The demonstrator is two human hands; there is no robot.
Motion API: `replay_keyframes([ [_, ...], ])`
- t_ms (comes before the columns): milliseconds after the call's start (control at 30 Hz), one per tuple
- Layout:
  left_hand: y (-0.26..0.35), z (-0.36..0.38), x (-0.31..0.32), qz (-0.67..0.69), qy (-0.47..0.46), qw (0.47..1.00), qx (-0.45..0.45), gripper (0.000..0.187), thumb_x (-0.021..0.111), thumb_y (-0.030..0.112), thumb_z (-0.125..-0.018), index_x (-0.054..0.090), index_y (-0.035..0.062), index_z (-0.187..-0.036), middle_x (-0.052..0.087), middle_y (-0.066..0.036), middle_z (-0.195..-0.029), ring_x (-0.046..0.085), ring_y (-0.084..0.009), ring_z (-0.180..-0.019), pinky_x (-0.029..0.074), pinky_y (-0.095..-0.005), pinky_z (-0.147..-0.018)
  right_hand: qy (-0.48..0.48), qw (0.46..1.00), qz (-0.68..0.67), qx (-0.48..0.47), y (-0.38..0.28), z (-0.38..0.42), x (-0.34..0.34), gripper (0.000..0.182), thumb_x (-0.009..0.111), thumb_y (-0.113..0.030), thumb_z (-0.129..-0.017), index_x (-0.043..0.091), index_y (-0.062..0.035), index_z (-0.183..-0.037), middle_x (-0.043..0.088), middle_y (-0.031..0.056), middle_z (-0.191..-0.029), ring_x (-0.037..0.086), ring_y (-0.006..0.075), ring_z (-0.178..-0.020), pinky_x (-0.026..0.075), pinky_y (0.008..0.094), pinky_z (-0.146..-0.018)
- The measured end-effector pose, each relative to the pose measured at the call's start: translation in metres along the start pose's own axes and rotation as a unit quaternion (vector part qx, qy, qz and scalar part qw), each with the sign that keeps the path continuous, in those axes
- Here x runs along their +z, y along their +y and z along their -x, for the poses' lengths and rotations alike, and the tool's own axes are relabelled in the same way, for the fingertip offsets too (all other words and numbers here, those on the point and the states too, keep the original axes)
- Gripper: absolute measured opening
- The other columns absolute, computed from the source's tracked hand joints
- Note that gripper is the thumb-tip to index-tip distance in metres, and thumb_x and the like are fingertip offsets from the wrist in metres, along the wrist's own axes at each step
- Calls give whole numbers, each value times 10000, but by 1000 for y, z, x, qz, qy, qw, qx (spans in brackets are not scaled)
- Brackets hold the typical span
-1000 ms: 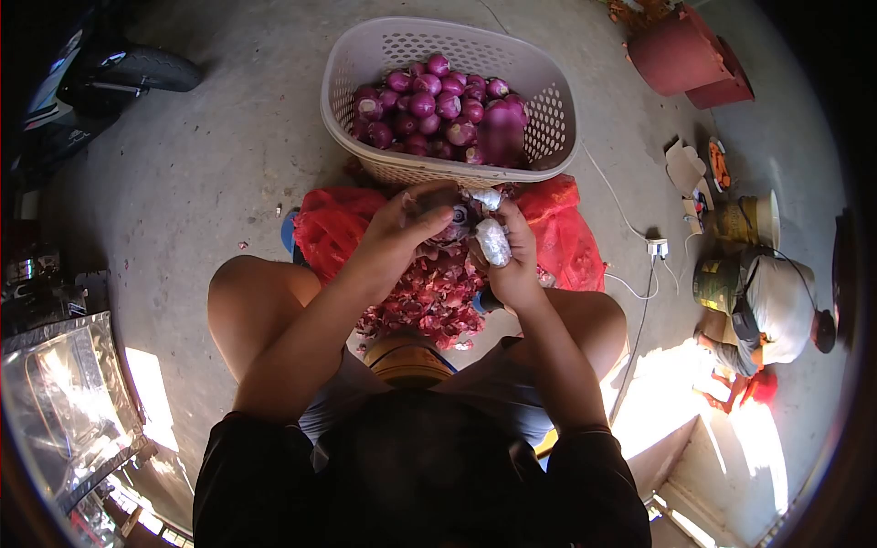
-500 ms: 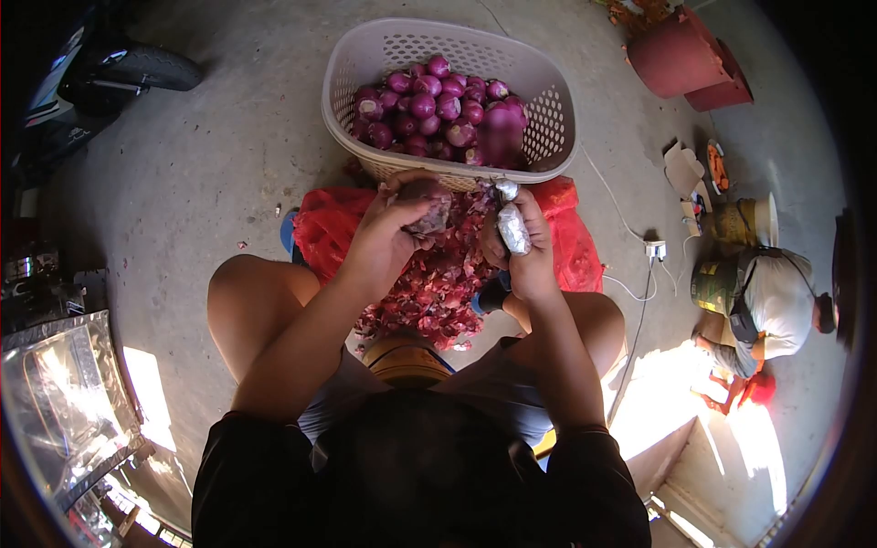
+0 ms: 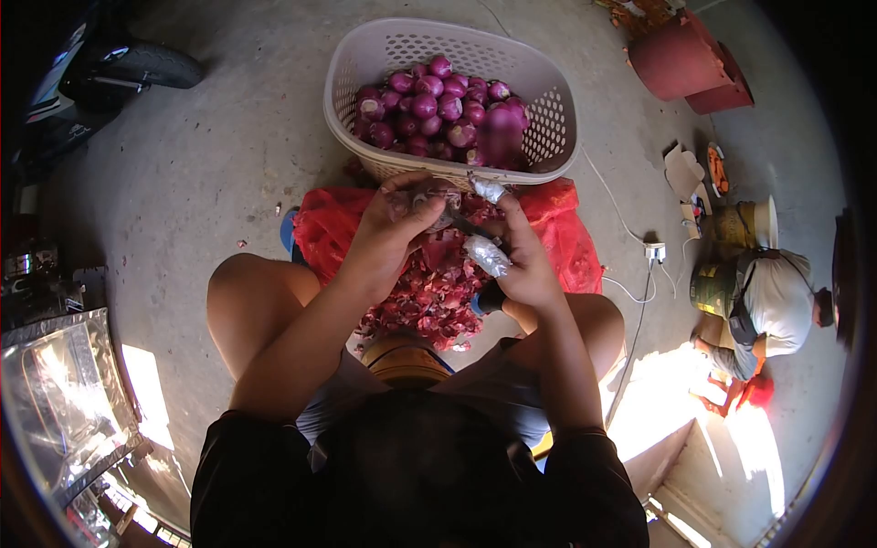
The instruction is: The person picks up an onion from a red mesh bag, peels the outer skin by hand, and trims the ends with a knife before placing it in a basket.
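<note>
My left hand (image 3: 388, 224) is closed round a red onion (image 3: 429, 194) with dull, papery skin. Silver wrapping covers the thumb and forefinger of my right hand (image 3: 523, 254). Between them is what looks like a small knife (image 3: 469, 225), its dark, thin blade against the onion; the handle is hidden in the palm. Just beyond both hands stands a pale perforated basket (image 3: 343, 119), holding many shiny peeled purple onions (image 3: 425, 107). Under my hands, a heap of loose onion skins (image 3: 425, 297) lies between my legs on a red mesh sack (image 3: 333, 224).
A motorcycle wheel (image 3: 155, 66) is at the upper left. Red tubs (image 3: 676, 55) stand at the upper right. A power strip (image 3: 654, 250) with cables lies on the floor to the right. Beyond it, another person (image 3: 776, 301) is bent beside a yellowish bucket (image 3: 735, 222).
My right hand has moved left to meet the onion, its wrapped thumb and finger spreading apart. The dark blade now shows between the hands. My left hand has turned slightly.
</note>
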State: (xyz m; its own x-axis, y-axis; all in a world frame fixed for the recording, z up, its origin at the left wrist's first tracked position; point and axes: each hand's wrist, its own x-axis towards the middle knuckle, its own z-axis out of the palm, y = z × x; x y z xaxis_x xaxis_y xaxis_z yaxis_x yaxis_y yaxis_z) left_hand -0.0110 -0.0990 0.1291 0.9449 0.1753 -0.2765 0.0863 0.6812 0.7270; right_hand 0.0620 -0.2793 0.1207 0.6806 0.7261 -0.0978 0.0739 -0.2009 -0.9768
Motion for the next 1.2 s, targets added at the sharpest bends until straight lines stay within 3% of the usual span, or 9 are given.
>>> replay_keyframes([
  [267, 4, 3, 4, -98, -39, 992, 75, 499, 602, -24, -803, 411, 37, -1260, 549, -68, -1066, 533, -108, -970, 454, -235, -829, 1, 999, 50, -16, -2, -3, -4, 650, 594, -22, -796, 261, -47, -1354, 619, 90, -915, 569, 159, -831, 418, 272, -773],
  [400, 8, 3, 4, -139, -45, 984, 99, 518, 629, -29, -785, 429, 22, -1260, 557, -53, -1032, 535, -87, -941, 458, -220, -804, 6, 999, 21, -37, 1, -3, -2, 627, 586, -26, -804, 271, -32, -1346, 612, 110, -952, 574, 172, -862, 415, 277, -795],
  [500, 10, 3, 4, -162, -46, 980, 108, 521, 636, -14, -788, 428, 15, -1265, 563, -47, -1017, 538, -83, -922, 457, -220, -802, -21, 998, 20, 48, -14, -1, -5, 620, 579, -19, -807, 268, -14, -1344, 589, 139, -1036, 568, 180, -952, 412, 293, -848],
  [667, 7, 0, -2, -225, -52, 963, 141, 493, 626, 21, -812, 427, 3, -1262, 570, -61, -1039, 548, -87, -914, 463, -226, -799, -12, 999, 46, 9, -1, -3, -6, 578, 565, -18, -822, 302, -26, -1336, 522, 160, -1187, 512, 213, -1109, 378, 319, -939],
  [767, 10, -1, -1, -118, -35, 988, 93, 459, 593, 57, -844, 421, 8, -1267, 564, -78, -1090, 556, -99, -937, 466, -244, -809, -11, 999, 46, 1, -4, -4, -7, 552, 567, -24, -828, 332, -37, -1327, 504, 153, -1228, 490, 234, -1144, 361, 326, -961],
  [900, 23, 3, 2, -75, -45, 995, 47, 438, 557, 87, -868, 412, 18, -1276, 555, -85, -1131, 564, -114, -958, 467, -248, -802, -4, 996, 45, -74, 3, -7, -3, 528, 568, -35, -840, 350, -35, -1320, 525, 129, -1194, 523, 200, -1081, 384, 304, -927],
  [967, 22, 2, 1, -74, -56, 993, 67, 436, 551, 88, -870, 412, 23, -1278, 552, -83, -1140, 565, -117, -967, 465, -241, -794, 4, 1000, -20, 9, -10, -2, -4, 525, 570, -45, -845, 351, -45, -1323, 539, 115, -1156, 534, 160, -1016, 404, 284, -881],
  [1100, 20, 1, -1, -107, -33, 989, 99, 445, 576, 88, -855, 427, 21, -1269, 569, -67, -1098, 561, -99, -929, 459, -223, -773, 28, 993, -101, -55, -10, -2, -1, 518, 570, -57, -854, 357, -67, -1326, 550, 91, -1104, 525, 97, -927, 421, 251, -799],
  [1200, 20, 1, 1, -136, -33, 985, 102, 461, 601, 95, -840, 437, 18, -1264, 585, -50, -1048, 552, -79, -874, 450, -215, -736, 3, 1000, -29, -11, -11, 2, -3, 510, 573, -46, -847, 369, -71, -1314, 572, 94, -1066, 550, 126, -895, 431, 268, -791],
])
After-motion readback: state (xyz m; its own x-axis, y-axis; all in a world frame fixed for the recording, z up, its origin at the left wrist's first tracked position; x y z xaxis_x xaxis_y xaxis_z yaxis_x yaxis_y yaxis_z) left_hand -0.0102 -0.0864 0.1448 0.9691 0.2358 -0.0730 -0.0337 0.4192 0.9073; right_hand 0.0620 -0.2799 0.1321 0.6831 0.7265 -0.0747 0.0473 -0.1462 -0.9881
